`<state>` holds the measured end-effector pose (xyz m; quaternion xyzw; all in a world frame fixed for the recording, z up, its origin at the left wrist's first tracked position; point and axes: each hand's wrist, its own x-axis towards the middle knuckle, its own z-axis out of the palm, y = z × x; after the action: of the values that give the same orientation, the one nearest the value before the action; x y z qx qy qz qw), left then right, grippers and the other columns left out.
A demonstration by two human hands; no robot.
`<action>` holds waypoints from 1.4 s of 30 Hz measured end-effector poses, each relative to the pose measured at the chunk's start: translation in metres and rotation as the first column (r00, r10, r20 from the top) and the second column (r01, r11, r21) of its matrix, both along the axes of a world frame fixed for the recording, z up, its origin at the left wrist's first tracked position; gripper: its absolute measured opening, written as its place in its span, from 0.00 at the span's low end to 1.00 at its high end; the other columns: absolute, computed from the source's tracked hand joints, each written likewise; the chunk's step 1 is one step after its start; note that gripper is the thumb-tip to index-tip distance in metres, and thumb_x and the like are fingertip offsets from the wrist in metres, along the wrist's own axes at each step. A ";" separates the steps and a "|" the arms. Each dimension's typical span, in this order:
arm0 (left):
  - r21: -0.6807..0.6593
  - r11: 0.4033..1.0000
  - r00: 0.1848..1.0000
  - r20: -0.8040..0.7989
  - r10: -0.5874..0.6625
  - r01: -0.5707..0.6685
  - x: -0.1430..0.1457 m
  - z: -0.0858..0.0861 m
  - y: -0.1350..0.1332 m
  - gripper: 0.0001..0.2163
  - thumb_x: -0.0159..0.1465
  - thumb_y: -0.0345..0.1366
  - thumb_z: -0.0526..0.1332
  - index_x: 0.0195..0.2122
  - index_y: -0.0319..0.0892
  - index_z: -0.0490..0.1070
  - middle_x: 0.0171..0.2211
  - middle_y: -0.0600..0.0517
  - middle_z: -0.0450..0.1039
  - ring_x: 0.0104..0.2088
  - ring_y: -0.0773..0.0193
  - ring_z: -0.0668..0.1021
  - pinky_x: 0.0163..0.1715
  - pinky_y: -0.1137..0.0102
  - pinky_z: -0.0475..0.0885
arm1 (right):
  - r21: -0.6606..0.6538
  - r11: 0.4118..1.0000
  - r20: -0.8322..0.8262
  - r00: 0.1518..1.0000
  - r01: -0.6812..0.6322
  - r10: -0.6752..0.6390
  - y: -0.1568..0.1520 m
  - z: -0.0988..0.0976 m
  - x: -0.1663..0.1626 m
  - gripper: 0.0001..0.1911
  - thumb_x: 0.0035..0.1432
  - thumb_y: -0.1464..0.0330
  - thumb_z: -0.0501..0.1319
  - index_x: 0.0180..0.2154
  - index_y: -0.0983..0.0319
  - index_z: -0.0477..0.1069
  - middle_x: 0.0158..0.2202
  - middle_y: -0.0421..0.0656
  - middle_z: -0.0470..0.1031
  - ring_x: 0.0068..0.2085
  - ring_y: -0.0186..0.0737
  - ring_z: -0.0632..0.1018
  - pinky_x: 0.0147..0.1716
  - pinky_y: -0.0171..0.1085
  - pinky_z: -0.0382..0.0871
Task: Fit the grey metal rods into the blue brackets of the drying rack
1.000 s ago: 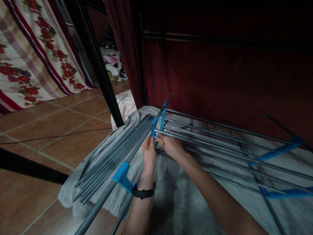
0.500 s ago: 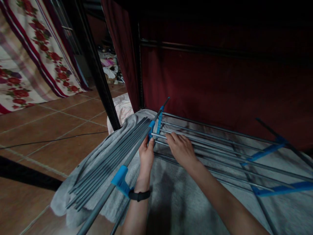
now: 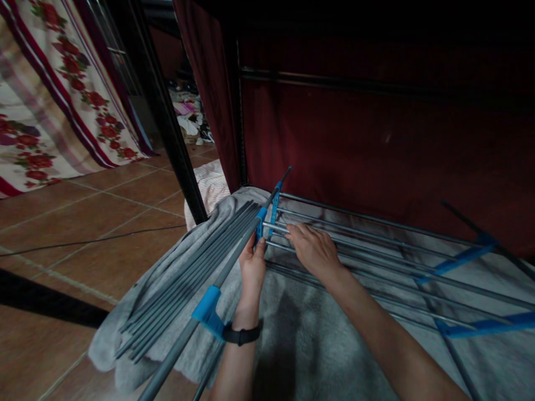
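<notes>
While the left hand [image 3: 253, 270] pinches the lower part of a blue bracket [image 3: 259, 225] between thumb and fingers, the right hand [image 3: 315, 250] is curled narrowly over a metal rod [image 3: 276, 227] a little along from it. The bracket sits on a long pole [image 3: 234, 259] towards the far left corner of the grey blanket [image 3: 334, 345], and the rods run from there toward the blanket's right side, where another blue bracket [image 3: 451, 263] lies. Loose rods [image 3: 196, 273] lie bundled along the left edge.

The step in hand looks like seating a rod's end in the bracket; whether it is fully in, I cannot tell. The next move seems to call for a steady bracket and a push in line with the rod.

A second ago the right hand was at the bracket, close beside the left; now it has drawn back along the rods, with the left hand's grip little changed
</notes>
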<state>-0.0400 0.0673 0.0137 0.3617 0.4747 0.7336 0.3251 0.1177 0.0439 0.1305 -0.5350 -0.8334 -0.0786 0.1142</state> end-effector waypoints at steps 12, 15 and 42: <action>0.006 1.000 1.000 -0.017 0.010 -0.010 0.000 -0.002 0.001 0.19 0.63 0.37 0.69 0.55 0.43 0.80 0.58 0.45 0.80 0.64 0.50 0.76 0.71 0.54 0.60 | -0.071 0.997 0.023 1.000 0.010 -0.008 -0.001 0.009 -0.001 0.20 0.77 0.61 0.45 0.58 0.55 0.72 0.55 0.48 0.79 0.50 0.43 0.81 0.44 0.38 0.69; 0.003 1.000 1.000 -0.023 0.009 -0.009 0.000 -0.002 0.001 0.19 0.63 0.38 0.69 0.55 0.43 0.80 0.59 0.45 0.79 0.64 0.50 0.76 0.72 0.53 0.60 | -0.069 0.998 0.018 1.000 0.011 -0.010 -0.001 0.009 -0.002 0.20 0.76 0.61 0.46 0.58 0.55 0.72 0.54 0.48 0.79 0.50 0.43 0.81 0.44 0.37 0.68; -0.005 1.000 0.996 -0.089 0.028 -0.028 0.000 -0.002 0.002 0.20 0.64 0.38 0.67 0.57 0.43 0.79 0.59 0.45 0.79 0.63 0.51 0.77 0.70 0.56 0.63 | -0.242 0.966 -0.105 0.993 -0.087 0.063 0.014 0.028 0.003 0.17 0.75 0.61 0.50 0.52 0.57 0.75 0.50 0.46 0.83 0.53 0.45 0.81 0.48 0.39 0.67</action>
<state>-0.0402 0.0688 0.0120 0.3863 0.4961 0.7197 0.2944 0.1203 0.0582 0.1587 -0.5163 -0.8499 0.0557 0.0897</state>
